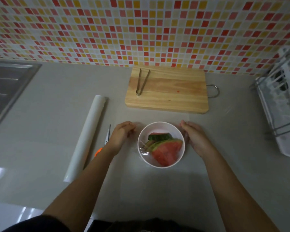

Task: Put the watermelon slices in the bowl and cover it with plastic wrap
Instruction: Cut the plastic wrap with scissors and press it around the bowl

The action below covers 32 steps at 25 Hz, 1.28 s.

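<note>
Left hand [122,136] pinches plastic wrap [143,149] at nine o'clock of the bowl [159,124]; right hand [193,138] curls at three, grip impossible to tell. Watermelon slices [166,151] sit inside. Uneven tugging might tear the wrap or slide the bowl.

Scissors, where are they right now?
In the head view, the scissors lie left of the bowl, between the plastic wrap roll and the left hand.
</note>
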Motion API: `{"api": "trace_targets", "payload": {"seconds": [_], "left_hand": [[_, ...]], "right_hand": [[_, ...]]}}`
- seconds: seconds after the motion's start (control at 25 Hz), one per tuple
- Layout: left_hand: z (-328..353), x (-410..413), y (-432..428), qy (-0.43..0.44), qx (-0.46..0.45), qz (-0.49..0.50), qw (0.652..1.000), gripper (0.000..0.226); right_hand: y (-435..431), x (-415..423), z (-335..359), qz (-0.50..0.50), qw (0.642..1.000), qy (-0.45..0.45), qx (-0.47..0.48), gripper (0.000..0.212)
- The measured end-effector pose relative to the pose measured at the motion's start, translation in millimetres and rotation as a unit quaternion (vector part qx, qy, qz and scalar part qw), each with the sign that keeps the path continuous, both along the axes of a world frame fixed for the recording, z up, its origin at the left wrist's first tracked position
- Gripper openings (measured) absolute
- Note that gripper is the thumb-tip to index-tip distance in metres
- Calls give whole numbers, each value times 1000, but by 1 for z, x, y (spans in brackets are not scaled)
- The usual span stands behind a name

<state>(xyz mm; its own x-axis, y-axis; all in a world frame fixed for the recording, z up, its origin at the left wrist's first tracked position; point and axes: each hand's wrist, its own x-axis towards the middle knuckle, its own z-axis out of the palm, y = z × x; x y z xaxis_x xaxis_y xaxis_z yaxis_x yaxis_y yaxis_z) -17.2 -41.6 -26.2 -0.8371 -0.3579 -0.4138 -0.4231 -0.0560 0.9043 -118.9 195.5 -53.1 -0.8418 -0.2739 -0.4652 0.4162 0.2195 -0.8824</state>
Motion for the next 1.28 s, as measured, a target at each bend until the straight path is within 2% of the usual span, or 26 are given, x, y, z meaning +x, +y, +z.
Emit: {"api": "trace_targets", "payload": {"seconds": [0.08,0.16,0.2,0.28,0.36,0.44,0.48,0.68,0.88,1.08,1.28], "left_hand": [[-2,-3,-2,-13,-78,21,997,32],[0,-5,2,-6,-226,16,974,40],[4,-7,5,9,-265,2,964,43],[9,-13,10,26,-270,-65,960,48],[10,-17,13,11,-248,-131,960,51],[6,-18,13,7,-256,-142,956,47],[4,-20,13,14,-272,-139,952,44],[2,-36,10,54,-316,-155,935,35],[6,-48,2,66,-318,-201,924,33],[3,-49,10,72,-348,-190,915,30],[1,-52,12,76,-349,-183,916,30]], "right_hand": [[-1,0,5,9,999,-26,-18,27],[1,-4,11,23,995,-83,-46,45],[2,-5,13,46,992,-106,-51,58],[2,-8,13,135,983,-115,-44,75],[-3,-8,11,177,981,-74,-20,65],[-8,-7,11,89,996,8,7,42],[-10,-6,11,39,998,39,11,39],[-22,4,8,-79,994,48,50,41],[-29,11,12,-136,990,-2,44,44],[-41,13,13,-196,975,66,79,43],[-41,11,15,-217,971,81,53,40]]}}
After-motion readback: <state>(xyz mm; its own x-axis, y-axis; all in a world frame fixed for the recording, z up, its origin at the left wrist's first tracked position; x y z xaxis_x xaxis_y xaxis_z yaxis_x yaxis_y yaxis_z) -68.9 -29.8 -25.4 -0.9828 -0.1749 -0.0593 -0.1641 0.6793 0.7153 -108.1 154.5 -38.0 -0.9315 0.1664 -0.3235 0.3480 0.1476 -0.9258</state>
